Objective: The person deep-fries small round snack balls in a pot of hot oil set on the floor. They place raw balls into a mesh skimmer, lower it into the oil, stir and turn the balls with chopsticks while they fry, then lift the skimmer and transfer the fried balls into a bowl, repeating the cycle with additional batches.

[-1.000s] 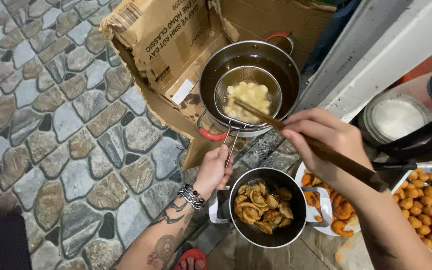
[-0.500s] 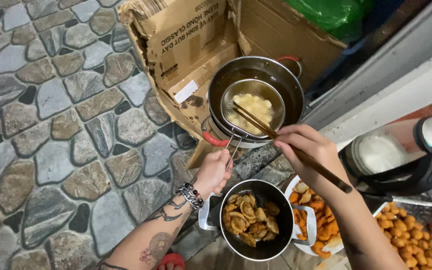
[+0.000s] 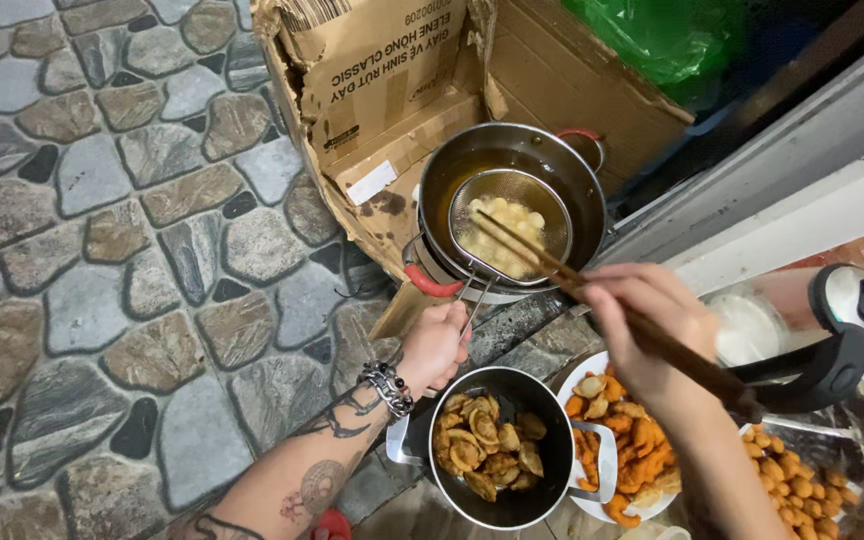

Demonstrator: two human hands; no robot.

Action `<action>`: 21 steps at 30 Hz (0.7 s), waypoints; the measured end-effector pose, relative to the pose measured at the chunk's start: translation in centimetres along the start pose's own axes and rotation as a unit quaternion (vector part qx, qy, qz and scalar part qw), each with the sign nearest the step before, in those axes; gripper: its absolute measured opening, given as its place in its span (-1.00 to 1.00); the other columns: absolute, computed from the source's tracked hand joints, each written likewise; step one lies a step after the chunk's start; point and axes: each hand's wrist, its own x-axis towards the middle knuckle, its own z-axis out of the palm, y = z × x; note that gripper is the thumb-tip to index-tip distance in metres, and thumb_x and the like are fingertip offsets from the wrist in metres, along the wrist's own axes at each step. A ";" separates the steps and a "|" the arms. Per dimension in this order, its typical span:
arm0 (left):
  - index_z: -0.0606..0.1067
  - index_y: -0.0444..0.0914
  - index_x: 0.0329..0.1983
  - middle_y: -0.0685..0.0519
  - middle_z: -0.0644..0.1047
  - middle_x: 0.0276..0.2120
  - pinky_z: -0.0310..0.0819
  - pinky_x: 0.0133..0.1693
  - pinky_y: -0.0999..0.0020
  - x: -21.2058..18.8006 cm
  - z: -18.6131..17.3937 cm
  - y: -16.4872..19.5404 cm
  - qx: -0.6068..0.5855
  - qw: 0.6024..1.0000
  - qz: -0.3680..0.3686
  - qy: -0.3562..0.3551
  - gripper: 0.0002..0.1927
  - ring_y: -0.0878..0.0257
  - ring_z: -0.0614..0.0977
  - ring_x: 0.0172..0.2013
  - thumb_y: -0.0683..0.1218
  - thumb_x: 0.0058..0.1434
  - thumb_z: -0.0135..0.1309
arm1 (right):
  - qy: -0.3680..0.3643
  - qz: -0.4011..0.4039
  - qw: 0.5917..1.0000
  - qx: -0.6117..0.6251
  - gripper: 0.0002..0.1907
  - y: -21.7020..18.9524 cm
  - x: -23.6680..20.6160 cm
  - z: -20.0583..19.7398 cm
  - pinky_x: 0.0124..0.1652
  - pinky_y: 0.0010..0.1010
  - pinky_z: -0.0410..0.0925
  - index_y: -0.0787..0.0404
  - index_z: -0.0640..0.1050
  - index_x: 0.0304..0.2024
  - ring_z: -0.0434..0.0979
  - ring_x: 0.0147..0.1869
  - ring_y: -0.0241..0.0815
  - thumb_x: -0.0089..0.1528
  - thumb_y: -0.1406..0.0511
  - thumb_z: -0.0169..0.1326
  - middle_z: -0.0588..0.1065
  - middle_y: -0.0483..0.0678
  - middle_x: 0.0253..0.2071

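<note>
Outdoors on cobbled stone floor (image 3: 102,250), w/ torn cardboard box (image 3: 392,90) propped round one steel frying pot (image 3: 512,200). Left hand (image 3: 434,345) clenched on handle of one wire strainer (image 3: 510,225) of pale dough pieces sitting in pot; right hand (image 3: 642,325) gripping one pair of chopsticks (image 3: 552,265), tips reaching into strainer. Near hands: one dark bowl of fried dumplings (image 3: 487,460), one white plate of orange fried bits (image 3: 617,450), one kettle (image 3: 832,330).

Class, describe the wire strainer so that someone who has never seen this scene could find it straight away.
Start at the torn cardboard box on the stone paving; a large metal pot with red handles stands against it. The wire strainer sits inside that pot, its handle held by the left hand. Unlike the dark bowl of browned pieces nearby, it is mesh and holds pale pieces, touched by chopsticks.
</note>
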 end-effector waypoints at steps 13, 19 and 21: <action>0.35 -0.19 -0.42 0.10 0.34 -0.70 -0.01 -0.79 0.33 1.9 0.7 1.7 0.027 0.999 0.028 0.028 -0.55 0.32 0.24 -0.83 0.17 0.46 -0.28 | 0.019 -0.036 0.999 -0.001 -0.92 1.4 1.3 2.8 -0.14 -0.37 0.48 0.32 0.64 -0.21 0.65 -0.15 -0.09 0.26 0.41 0.22 0.61 0.02 -0.14; 0.35 -0.19 -0.46 0.11 0.31 -0.76 -0.06 -0.80 0.30 2.2 0.7 0.8 0.040 0.998 0.044 0.022 -0.57 0.31 0.23 -0.84 0.13 0.45 -0.25 | 0.047 -0.003 0.999 -0.008 -0.95 0.3 0.8 2.7 -0.12 -0.39 0.49 0.33 0.65 -0.21 0.66 -0.15 -0.11 0.31 0.42 0.20 0.62 0.02 -0.16; 0.36 -0.20 -0.47 0.11 0.31 -0.77 -0.06 -0.80 0.30 2.3 0.8 0.5 0.040 0.998 0.049 0.020 -0.56 0.30 0.23 -0.84 0.13 0.45 -0.24 | 0.059 0.007 0.998 -0.018 -0.95 -0.1 0.8 2.6 -0.11 -0.39 0.49 0.32 0.65 -0.21 0.66 -0.15 -0.11 0.32 0.42 0.19 0.62 0.02 -0.16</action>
